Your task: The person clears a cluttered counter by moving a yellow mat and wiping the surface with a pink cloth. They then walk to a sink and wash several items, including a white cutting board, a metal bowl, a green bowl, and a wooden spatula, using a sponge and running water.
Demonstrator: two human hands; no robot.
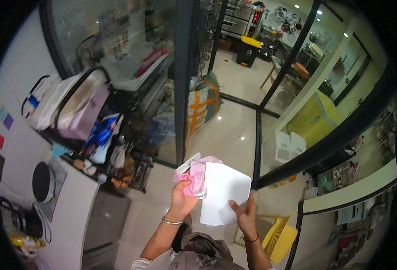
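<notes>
My left hand [184, 197] grips a crumpled bundle of pink printed paper or film [198, 173], the thumb pressed on its front. A white strip bearing writing [201, 195] curls out below the bundle, and a pale flat strip [189, 163] sticks out above it. Beside it, my right hand [245, 212] holds a white flat board or tray with rounded corners [223, 192] by its lower right part, thumb on top. The board's left edge meets or overlaps the pink bundle; whether they are joined I cannot tell. Both hands are in front of my body, above the tiled floor.
Ahead stands a dark-framed glass partition [181, 81] with an opening into a kitchen. Bulky bags [203, 104] sit at the opening. A yellow chair [279, 239] is close on my right. To the left are a counter [73, 209] and a cart [131, 168] loaded with bags.
</notes>
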